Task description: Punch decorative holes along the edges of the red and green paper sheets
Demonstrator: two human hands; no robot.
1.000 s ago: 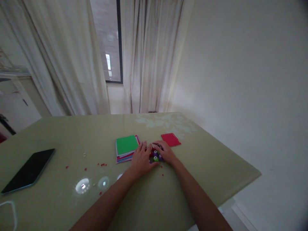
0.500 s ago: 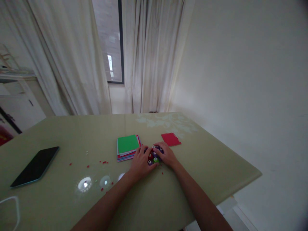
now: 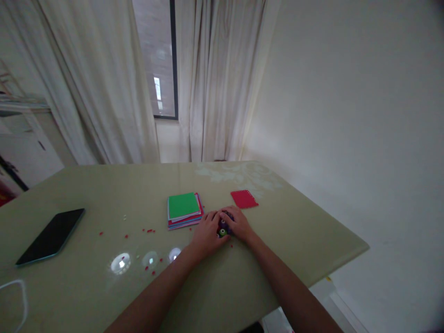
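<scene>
Both my hands rest on the olive-green table (image 3: 243, 286), cupped round a small cluster of coloured round pieces (image 3: 222, 228), purple, red and green. My left hand (image 3: 206, 233) curls against the cluster from the left, my right hand (image 3: 237, 223) from the right, and the fingertips nearly meet over it. Most of the pieces are hidden under the fingers. Just left of my left hand lies a stack of coloured sheets (image 3: 183, 209) with a green one on top. Behind my right hand a single red sheet (image 3: 244, 199) lies flat.
A black phone (image 3: 50, 237) lies at the left. Tiny red scraps (image 3: 149, 230) are scattered in front of the stack. A white loop (image 3: 14, 300) shows at the near left corner. Curtains and a window stand behind the table; a white wall is to the right.
My hands have drawn closer together over the coloured pieces, so fewer of them show. The view shifted slightly.
</scene>
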